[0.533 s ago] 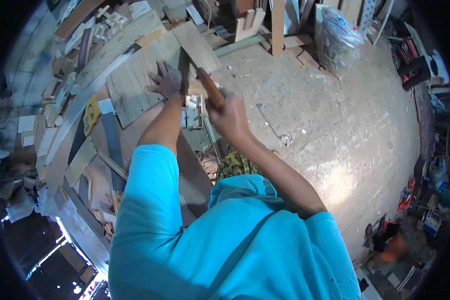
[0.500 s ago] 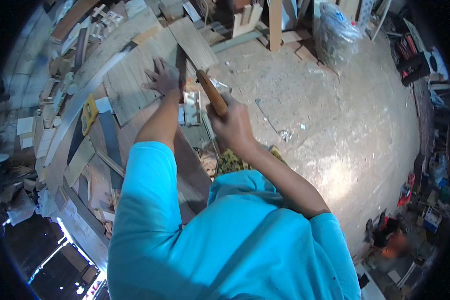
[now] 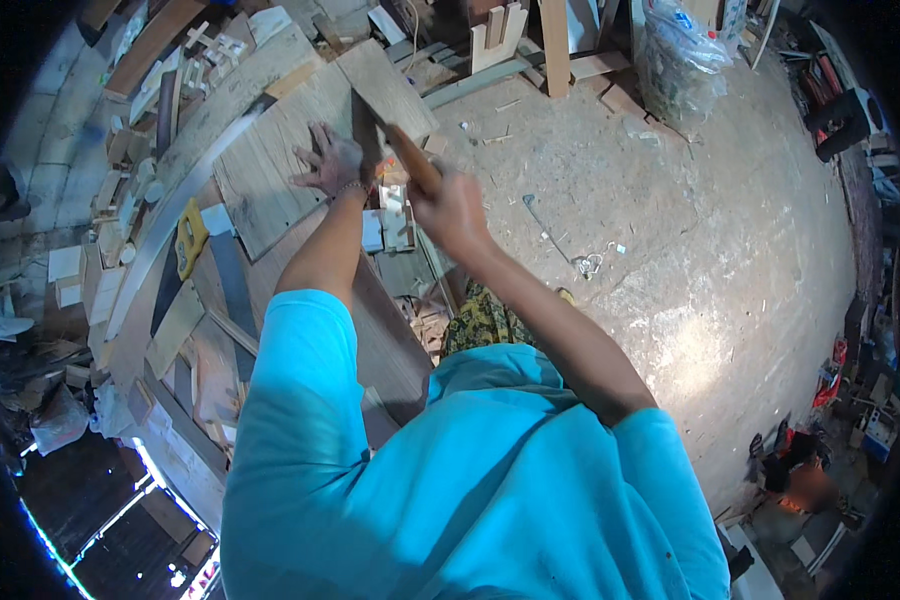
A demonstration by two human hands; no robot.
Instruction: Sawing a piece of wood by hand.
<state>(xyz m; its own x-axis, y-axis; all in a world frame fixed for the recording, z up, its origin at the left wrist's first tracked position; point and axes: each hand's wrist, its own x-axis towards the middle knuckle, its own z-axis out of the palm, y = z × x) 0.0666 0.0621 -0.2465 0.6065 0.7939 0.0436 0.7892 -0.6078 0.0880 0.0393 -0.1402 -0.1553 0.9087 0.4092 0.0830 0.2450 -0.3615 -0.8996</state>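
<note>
My left hand (image 3: 332, 163) lies flat with fingers spread on a pale wooden board (image 3: 260, 185), near its right edge. Just right of it, my right hand (image 3: 450, 210) is closed around a wooden-handled tool (image 3: 412, 160). The handle slants up and left toward a dark gap beside the board. A thin dark part seems to run on from the handle's far end, but its kind is hard to make out. Another pale board (image 3: 385, 85) lies across that gap, at an angle. Below my hands, small wood pieces (image 3: 397, 215) show beside the bench.
A handsaw with a yellow handle (image 3: 190, 240) lies among offcuts left of the board. Many wood scraps (image 3: 120, 215) line the far left. On the floor (image 3: 620, 190) lies a thin metal rod (image 3: 548, 232). A filled clear plastic bag (image 3: 682, 75) stands back right, near an upright plank (image 3: 554, 50).
My right hand and the wooden handle have shifted a little up, closer to the gap. My left hand stays spread on the board. The whole view has shifted slightly.
</note>
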